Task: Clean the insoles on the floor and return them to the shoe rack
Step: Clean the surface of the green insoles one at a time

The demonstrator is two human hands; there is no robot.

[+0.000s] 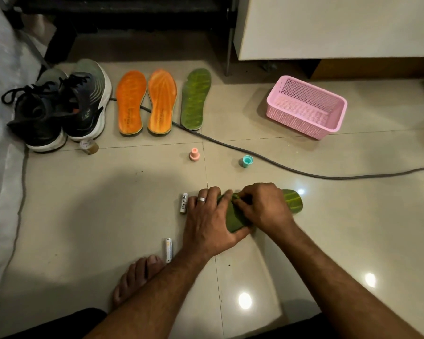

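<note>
- A green insole lies on the tiled floor in front of the person, its far end poking out to the right past both hands.
- The left hand, a ring on one finger, curls around the near end of that insole, thumb tucked under its edge.
- The right hand sits on the middle of the same insole with fingers bent down, pinching at its surface; what is between the fingertips is too small to tell.
- Farther back, two orange insoles lie side by side, with a second green insole just to their right.
- A pair of dark sneakers stands left of the orange ones.
- A pink basket sits well off to the right.
- A grey cable snakes across the floor, passing under the insoles.
- Two batteries lie near the left hand, one just beside a bare foot.
- A small pink cap and a teal cap stand apart on the tiles.
</note>
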